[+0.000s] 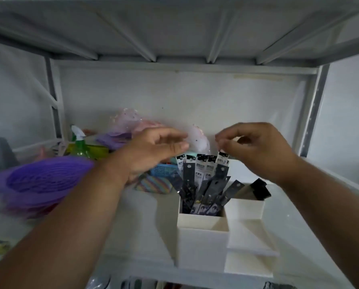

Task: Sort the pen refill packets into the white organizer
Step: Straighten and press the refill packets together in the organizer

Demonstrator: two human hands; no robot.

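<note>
the pen refill packets (pixel 203 180) are stood upright in the back compartment of the white organizer (pixel 203 243) on the shelf. the tallest packet's top is pinched by the right hand (pixel 255 147); the left hand (pixel 153 151) is held open, empty. if tugged sideways, neighbouring packets could be fanned out or spilled.

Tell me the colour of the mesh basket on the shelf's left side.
Purple; the mesh basket shows best in the head view.
</note>
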